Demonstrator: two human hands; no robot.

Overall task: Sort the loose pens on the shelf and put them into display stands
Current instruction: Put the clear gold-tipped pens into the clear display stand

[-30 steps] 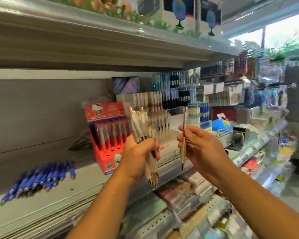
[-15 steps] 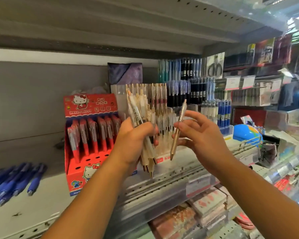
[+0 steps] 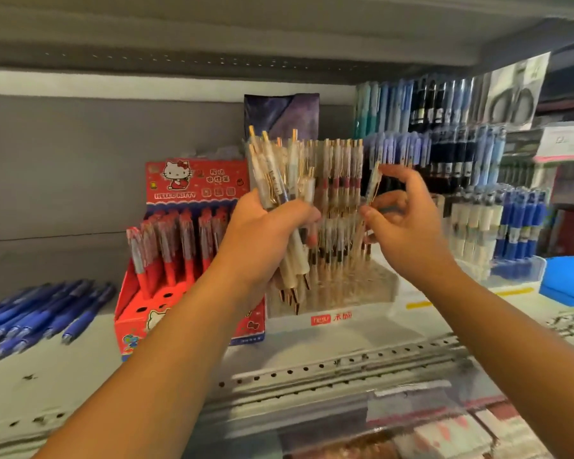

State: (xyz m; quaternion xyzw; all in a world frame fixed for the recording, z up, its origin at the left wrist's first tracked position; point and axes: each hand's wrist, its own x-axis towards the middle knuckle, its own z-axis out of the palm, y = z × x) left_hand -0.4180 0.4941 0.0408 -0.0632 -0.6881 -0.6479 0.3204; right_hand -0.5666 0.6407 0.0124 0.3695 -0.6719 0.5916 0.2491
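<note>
The pen (image 3: 373, 185) is pinched between the thumb and fingertips of the right hand (image 3: 408, 226), over the clear stand (image 3: 375, 289) that sits mid-shelf (image 3: 345, 339), near the front edge. Its long axis is close to upright, with the clicker end up and leaning a little right and the tip down toward the stand's holes. I judge it is held this way so it can drop straight into a slot. Its lower end is blurred, so I cannot tell whether it has reached a hole.

The left hand (image 3: 262, 236) is wrapped round a bundle (image 3: 279, 180) of matching pens, tips down, in front of the stand's left side. It is probably a supply kept the same way up, so no pen needs turning. A red stand (image 3: 193, 190) sits just left of the clear one. Blue pens (image 3: 43, 309) lie flat and slanted at the shelf's left end, well apart.
</note>
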